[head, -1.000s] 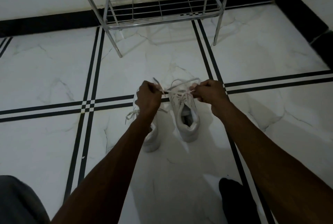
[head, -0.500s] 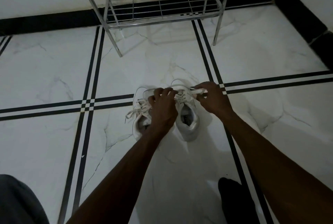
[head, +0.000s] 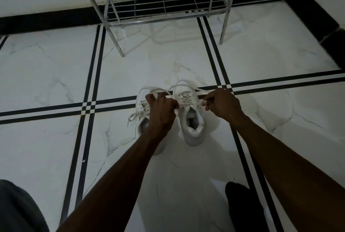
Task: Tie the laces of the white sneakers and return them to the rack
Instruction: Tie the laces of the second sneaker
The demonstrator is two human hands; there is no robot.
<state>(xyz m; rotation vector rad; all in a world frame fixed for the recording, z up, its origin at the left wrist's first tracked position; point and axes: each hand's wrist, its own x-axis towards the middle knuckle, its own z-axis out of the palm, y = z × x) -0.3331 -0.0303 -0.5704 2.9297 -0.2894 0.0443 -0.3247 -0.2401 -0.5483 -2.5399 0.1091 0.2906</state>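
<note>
Marble floor (head: 56,75): steel rack (head: 164,8) stands behind the sneakers (head: 192,120).

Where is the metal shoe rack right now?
In the head view, the metal shoe rack stands at the top centre against the wall, beyond the white sneakers on the floor.

The scene is dim and bluish-grey, underexposed overall. The marble floor (head: 56,75) takes a soft, even light with no hard glare; only the metal rack (head: 164,2) shows thin bright glints along its tubes. Both forearms read nearly black, with little detail. Soft shadows spread around the white sneakers (head: 192,120) and under the rack's legs. Straight floor stripes bow toward the frame edges, showing wide-angle distortion. Focus is fairly sharp throughout.
</note>
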